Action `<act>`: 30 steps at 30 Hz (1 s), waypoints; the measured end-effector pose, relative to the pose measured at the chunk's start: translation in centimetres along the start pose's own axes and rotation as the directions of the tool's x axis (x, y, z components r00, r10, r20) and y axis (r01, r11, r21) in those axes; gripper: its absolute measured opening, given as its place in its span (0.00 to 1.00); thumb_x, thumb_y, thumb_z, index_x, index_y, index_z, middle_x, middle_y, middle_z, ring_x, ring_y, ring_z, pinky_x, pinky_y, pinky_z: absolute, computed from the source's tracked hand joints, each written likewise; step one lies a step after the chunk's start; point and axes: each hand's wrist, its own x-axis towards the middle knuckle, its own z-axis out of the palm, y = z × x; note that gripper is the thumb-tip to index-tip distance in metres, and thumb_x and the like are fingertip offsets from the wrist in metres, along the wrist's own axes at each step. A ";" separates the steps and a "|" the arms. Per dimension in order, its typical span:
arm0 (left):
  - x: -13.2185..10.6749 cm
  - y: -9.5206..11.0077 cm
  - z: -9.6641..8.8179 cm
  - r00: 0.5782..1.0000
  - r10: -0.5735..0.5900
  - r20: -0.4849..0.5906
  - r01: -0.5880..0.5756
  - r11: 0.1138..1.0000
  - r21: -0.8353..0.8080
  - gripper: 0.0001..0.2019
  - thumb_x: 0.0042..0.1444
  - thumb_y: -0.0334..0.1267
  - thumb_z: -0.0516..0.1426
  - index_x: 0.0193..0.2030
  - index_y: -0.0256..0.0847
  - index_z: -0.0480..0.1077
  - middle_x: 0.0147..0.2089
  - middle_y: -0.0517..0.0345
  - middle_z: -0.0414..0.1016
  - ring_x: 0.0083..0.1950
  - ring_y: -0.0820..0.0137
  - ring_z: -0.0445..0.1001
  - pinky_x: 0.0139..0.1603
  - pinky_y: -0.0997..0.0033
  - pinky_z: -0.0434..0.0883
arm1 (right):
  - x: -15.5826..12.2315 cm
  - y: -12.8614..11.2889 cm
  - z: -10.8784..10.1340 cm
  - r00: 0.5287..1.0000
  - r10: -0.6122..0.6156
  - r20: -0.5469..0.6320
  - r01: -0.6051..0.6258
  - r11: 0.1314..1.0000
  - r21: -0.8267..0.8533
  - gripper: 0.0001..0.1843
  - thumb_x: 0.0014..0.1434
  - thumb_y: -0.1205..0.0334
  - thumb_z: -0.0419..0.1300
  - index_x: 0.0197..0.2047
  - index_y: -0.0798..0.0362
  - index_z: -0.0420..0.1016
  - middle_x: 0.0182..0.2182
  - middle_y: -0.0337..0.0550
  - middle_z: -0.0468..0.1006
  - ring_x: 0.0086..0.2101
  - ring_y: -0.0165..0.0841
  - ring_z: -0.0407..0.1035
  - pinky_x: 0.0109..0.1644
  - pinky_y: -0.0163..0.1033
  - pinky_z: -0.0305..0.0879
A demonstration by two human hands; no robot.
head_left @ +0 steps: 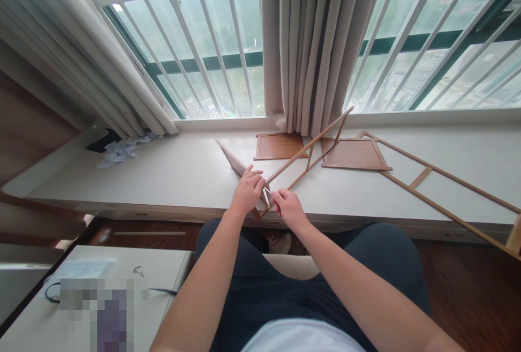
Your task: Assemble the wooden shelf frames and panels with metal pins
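I think the step in hand is fiddly work at the near corner of this wooden frame [308, 149], which is propped up on the white bench [191, 159] by the window. My left hand [246, 192] lies over the tilted panel [232, 157] and the wood beside it, with its fingers part-way spread; my hand hides its own underside, so I can't tell how tightly it holds. My right hand [288, 208] has its fingers pinched nearly closed, and they seem to have hold of a thin pale stick [267, 192]. The next move, I'd guess, calls for a steady left hand and small, careful turns or pushes from the right. I can't see what that stick is, or how the corner fits together, because my hands are in the way. The long frame [429, 171] is cut off at the right edge. Some tiny bits [138, 271] near my left arm are too small to name, and blocky squares hide things beside them.
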 end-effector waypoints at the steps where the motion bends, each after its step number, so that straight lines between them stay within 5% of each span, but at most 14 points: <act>1: 0.0 0.0 0.0 1.000 0.001 -0.001 -0.001 1.000 0.000 0.16 0.69 0.39 0.50 0.35 0.42 0.76 0.61 0.52 0.78 0.77 0.56 0.58 0.78 0.46 0.57 | 0.0 0.0 0.2 0.998 0.059 0.021 -0.060 0.996 0.066 0.22 0.60 0.40 0.58 0.28 0.50 0.68 0.17 0.32 0.66 0.16 0.27 0.56 0.21 0.34 0.52; 5: 0.0 0.0 0.0 1.000 0.008 -0.005 -0.008 1.000 0.005 0.16 0.70 0.39 0.50 0.36 0.42 0.77 0.61 0.52 0.78 0.77 0.56 0.58 0.79 0.47 0.57 | 0.0 0.0 0.6 0.980 0.168 0.104 -0.180 0.976 0.122 0.24 0.65 0.38 0.50 0.31 0.49 0.67 0.18 0.33 0.67 0.15 0.27 0.56 0.19 0.34 0.51; 8: 0.0 -0.2 0.1 1.000 0.009 -0.012 -0.009 1.000 0.007 0.16 0.70 0.39 0.50 0.37 0.42 0.77 0.61 0.52 0.78 0.77 0.56 0.58 0.79 0.47 0.57 | -0.2 -0.3 0.4 0.999 0.005 0.032 0.002 0.976 -0.217 0.22 0.71 0.48 0.46 0.30 0.50 0.67 0.19 0.37 0.71 0.19 0.30 0.62 0.24 0.34 0.56; 11: 0.0 -0.3 0.2 1.000 0.009 -0.021 -0.009 1.000 0.007 0.16 0.69 0.39 0.50 0.36 0.42 0.77 0.60 0.53 0.78 0.76 0.57 0.59 0.79 0.47 0.57 | -0.6 -0.6 0.0 0.965 -0.262 0.019 0.202 0.693 -0.692 0.17 0.73 0.56 0.50 0.34 0.50 0.73 0.27 0.45 0.79 0.27 0.33 0.71 0.33 0.35 0.59; 13: 0.1 -0.4 0.3 1.000 0.009 -0.022 -0.009 1.000 0.009 0.16 0.69 0.39 0.50 0.36 0.42 0.77 0.60 0.53 0.78 0.76 0.56 0.59 0.79 0.46 0.57 | -0.9 -0.8 -0.1 0.944 -0.327 0.051 0.219 0.502 -0.837 0.16 0.74 0.58 0.50 0.41 0.50 0.78 0.31 0.49 0.82 0.31 0.37 0.74 0.35 0.37 0.60; 16: 0.1 -0.4 0.2 1.000 0.016 -0.022 -0.016 1.000 0.012 0.16 0.69 0.39 0.50 0.35 0.42 0.77 0.59 0.52 0.78 0.76 0.56 0.59 0.79 0.46 0.57 | -0.9 -0.4 -0.3 0.932 -0.353 0.080 0.247 0.460 -0.853 0.19 0.74 0.61 0.49 0.57 0.48 0.79 0.36 0.51 0.84 0.35 0.40 0.77 0.38 0.39 0.63; 21: 0.1 -0.1 0.1 0.999 0.044 -0.013 -0.043 0.999 0.026 0.15 0.69 0.38 0.50 0.35 0.42 0.76 0.58 0.52 0.79 0.74 0.57 0.62 0.79 0.46 0.56 | -0.3 1.3 0.1 0.898 -0.431 0.087 0.416 0.768 -0.486 0.25 0.70 0.64 0.50 0.66 0.49 0.76 0.39 0.48 0.84 0.35 0.37 0.75 0.45 0.42 0.70; 24: 0.1 0.0 0.1 0.999 0.044 -0.009 -0.044 0.998 0.034 0.16 0.69 0.37 0.49 0.35 0.42 0.76 0.59 0.51 0.78 0.75 0.56 0.61 0.79 0.46 0.57 | -0.1 1.9 0.6 0.943 -0.330 0.033 0.332 0.940 -0.080 0.22 0.67 0.57 0.57 0.59 0.49 0.82 0.33 0.42 0.80 0.28 0.34 0.70 0.37 0.41 0.72; 30: 0.1 0.3 0.0 0.999 0.052 -0.008 -0.051 0.998 0.031 0.16 0.69 0.37 0.49 0.33 0.42 0.75 0.58 0.52 0.79 0.73 0.60 0.63 0.79 0.47 0.56 | -0.1 1.4 1.0 0.984 -0.146 0.102 0.087 0.893 0.441 0.23 0.58 0.45 0.68 0.48 0.53 0.85 0.31 0.41 0.77 0.28 0.31 0.69 0.35 0.40 0.73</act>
